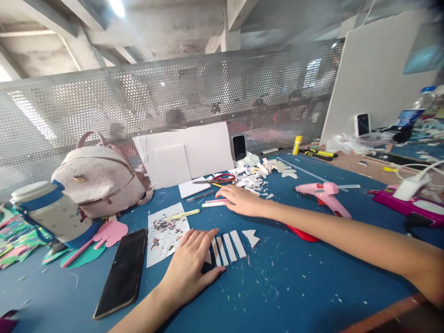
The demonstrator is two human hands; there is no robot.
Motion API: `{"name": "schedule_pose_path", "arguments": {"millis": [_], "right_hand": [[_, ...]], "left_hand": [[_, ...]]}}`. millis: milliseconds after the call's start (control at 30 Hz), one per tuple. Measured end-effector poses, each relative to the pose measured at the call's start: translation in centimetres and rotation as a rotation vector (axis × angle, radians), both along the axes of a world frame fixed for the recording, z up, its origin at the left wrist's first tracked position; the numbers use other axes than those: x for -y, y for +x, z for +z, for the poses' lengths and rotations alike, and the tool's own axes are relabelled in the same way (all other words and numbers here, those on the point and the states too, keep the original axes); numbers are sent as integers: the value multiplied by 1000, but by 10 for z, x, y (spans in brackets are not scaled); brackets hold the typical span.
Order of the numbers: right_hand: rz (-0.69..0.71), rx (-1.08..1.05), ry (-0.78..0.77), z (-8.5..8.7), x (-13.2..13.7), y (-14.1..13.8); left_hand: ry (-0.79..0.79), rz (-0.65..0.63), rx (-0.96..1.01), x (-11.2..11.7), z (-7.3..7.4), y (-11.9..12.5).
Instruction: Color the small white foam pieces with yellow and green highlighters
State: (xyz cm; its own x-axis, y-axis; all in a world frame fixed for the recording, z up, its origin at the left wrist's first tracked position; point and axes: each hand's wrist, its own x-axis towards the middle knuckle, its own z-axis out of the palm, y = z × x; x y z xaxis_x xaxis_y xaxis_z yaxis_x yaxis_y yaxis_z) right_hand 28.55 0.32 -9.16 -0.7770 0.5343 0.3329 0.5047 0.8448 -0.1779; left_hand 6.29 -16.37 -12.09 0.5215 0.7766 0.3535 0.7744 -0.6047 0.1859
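- Risk: white strips (229, 247), lying loose on the bench (294, 291), could skew if the left hand (189, 259) slides.
- Risk: white pen (212, 205) could roll if knocked.
- Left fingers: parted from thumb, curved around the leftmost strips, nothing visibly gripped.
- Right hand (243, 202): fingers loosely extended at the pen; grip cannot be told.

One head-worn view looks forward and down from the near edge of the flat blue table (274, 300), close above the bare left hand (187, 259) and bare right hand (243, 202), reaching past the far edge to a grey perforated-metal screen (194, 85).
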Motion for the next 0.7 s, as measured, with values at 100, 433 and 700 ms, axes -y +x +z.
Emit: {"name": "schedule_pose_path", "arguments": {"millis": [100, 433, 700], "right_hand": [[47, 0, 1, -13, 24, 5], [46, -37, 16, -28, 35, 7], [51, -56, 18, -36, 31, 7]], "left_hand": [[-7, 6, -12, 0, 0, 1], [-12, 9, -45, 0, 1, 1], [-16, 10, -82, 2, 4, 2]]}}
